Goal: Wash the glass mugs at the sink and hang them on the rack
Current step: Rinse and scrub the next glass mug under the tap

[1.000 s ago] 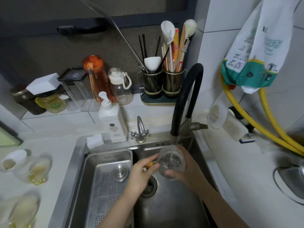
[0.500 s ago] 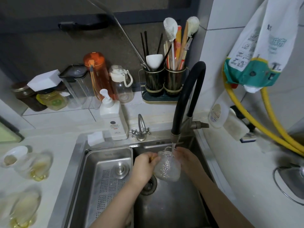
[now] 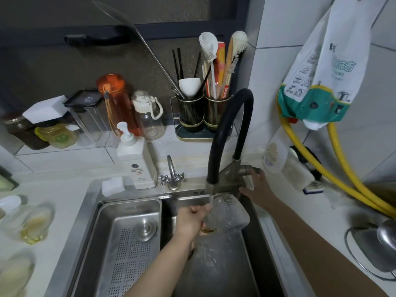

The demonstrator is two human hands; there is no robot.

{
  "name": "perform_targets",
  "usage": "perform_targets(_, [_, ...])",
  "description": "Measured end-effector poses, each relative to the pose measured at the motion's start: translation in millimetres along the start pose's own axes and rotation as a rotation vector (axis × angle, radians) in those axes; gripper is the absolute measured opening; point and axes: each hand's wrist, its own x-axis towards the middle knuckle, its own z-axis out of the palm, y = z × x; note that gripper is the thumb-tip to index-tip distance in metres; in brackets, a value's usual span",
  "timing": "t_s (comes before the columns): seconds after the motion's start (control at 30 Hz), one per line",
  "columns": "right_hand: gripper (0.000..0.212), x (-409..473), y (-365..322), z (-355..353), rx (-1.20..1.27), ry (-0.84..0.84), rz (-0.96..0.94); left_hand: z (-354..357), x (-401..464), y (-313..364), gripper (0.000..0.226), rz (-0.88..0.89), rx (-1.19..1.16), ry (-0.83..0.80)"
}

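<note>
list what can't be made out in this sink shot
- Head view: clear glass mug, blurred; its handle is hidden by the left hand.
- Right hand at the steel tap lever: its grip is unclear.
- Blurred glass mugs at the left edge: contents unreadable.
- Hanging rack: not identifiable.
</note>
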Motion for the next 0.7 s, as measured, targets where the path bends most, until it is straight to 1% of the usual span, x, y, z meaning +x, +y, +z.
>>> perform_targets(0.1, [0.08,20,5,-8,-0.056,-0.002,0.039,4,-3,5,0.016,-0.105,-0.124,-0.044])
perform_targets(0.17, [0.077,28,11,-10,-0.042,-0.041,0.039,3,-3,6,0.016,-0.137,-0.15,-0.051])
perform_targets(0.27, [0.071,26,8,-9,-0.031,-0.027,-0.003,-1,0,6,0.022,-0.139,-0.181,-0.013])
perform_targets(0.33, [0.07,24,6,-4,-0.043,0.011,-0.029,-3,1,6,0.02,-0.127,-0.199,0.009])
perform_targets(0.5, [0.07,20,2,6,0.011,-0.017,0.012,-7,-2,8,0.016,-0.109,-0.209,0.023])
perform_targets(0.57, [0.067,18,2,7,0.024,-0.015,0.009,-9,-2,8,0.016,-0.114,-0.211,0.02])
perform_targets(0.63, [0.063,15,1,6,0.039,-0.005,0.0,-11,-1,8,0.02,-0.117,-0.216,0.025])
perform_targets(0.7, [0.064,8,-3,6,0.058,-0.011,0.003,-11,1,6,0.028,-0.126,-0.235,0.029])
